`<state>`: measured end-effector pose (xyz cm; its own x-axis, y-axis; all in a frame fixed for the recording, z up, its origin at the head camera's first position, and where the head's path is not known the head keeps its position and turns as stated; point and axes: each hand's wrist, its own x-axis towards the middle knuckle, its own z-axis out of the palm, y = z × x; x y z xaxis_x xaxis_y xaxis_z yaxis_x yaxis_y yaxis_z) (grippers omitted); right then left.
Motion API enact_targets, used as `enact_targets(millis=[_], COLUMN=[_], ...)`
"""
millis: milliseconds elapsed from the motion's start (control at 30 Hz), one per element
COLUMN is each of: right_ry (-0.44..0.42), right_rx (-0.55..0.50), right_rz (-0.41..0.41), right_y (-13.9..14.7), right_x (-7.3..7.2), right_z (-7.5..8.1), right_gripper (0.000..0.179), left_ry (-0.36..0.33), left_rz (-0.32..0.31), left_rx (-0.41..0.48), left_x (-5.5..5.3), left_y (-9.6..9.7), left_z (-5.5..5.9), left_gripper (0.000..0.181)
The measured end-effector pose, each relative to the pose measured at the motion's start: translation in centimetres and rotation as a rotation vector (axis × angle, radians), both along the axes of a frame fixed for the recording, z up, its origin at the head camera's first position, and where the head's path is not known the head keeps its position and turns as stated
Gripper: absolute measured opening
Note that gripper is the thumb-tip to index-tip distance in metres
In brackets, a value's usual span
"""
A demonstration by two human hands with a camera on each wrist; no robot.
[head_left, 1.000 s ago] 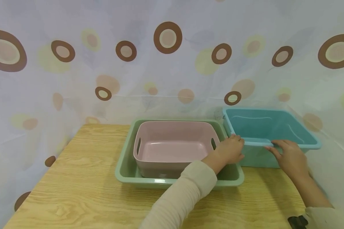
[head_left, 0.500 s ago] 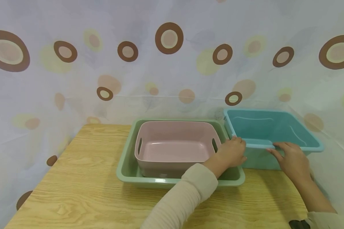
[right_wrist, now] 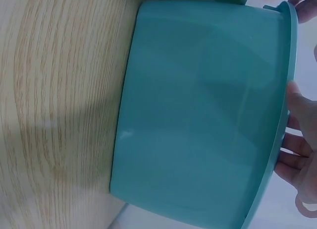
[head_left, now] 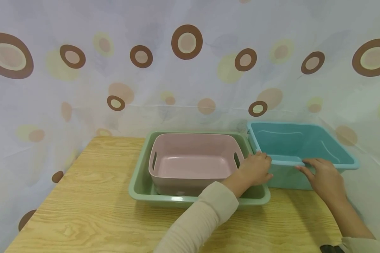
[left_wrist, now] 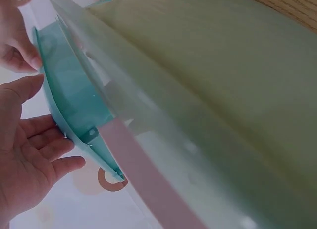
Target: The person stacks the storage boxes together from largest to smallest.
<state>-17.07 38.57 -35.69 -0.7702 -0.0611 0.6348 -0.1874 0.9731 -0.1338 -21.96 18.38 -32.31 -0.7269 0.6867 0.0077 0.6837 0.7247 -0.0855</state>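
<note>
A blue rectangular plastic storage bin [head_left: 288, 177] stands at the right of the wooden table. My left hand [head_left: 254, 168] holds the rim at its near left corner, fingers over the edge. Further right along the near rim, my right hand [head_left: 327, 181] pinches the edge between thumb and fingers. In the right wrist view the bin's front wall [right_wrist: 198, 110] fills the middle, with the right hand [right_wrist: 303, 135] at the rim. To the left, a pink basket [head_left: 193, 168] with handle slots sits inside a larger green tub [head_left: 177, 200], under my left forearm.
The light wooden table [head_left: 76, 203] stretches to the left and front. A patterned curtain [head_left: 164, 80] hangs close behind the containers and along the right side. A dark strap [head_left: 330, 248] shows at the right sleeve.
The blue bin has shifted slightly toward me and to the right, with both hands staying on its rim. The pink basket and green tub keep their places on the table.
</note>
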Motion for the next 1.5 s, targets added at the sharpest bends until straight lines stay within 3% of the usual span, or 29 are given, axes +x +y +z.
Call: enact_targets(millis=[200,533,867,1500], right_ry=[0.014,-0.044,0.013,0.035], right_rx=[0.01,-0.01,0.003,0.03], right_rz=[0.015,-0.001,0.019,0.02], right_y=[0.0,0.3,0.4,0.3], right_x=[0.3,1.0,1.2,1.8], right_z=[0.0,0.4,0.4,0.0], right_gripper=[0.033,0.037,0.037,0.037], left_ry=[-0.001,0.005,0.017,0.079], left_rz=[-0.01,-0.029,-0.036,-0.055], left_rx=[0.018,0.018,0.021,0.015], left_x=[0.2,0.7,0.8,1.9], left_y=[-0.2,-0.2,-0.3,-1.0], left_z=[-0.1,-0.1,-0.1,-0.3], left_gripper=[0.048,0.049,0.051,0.045])
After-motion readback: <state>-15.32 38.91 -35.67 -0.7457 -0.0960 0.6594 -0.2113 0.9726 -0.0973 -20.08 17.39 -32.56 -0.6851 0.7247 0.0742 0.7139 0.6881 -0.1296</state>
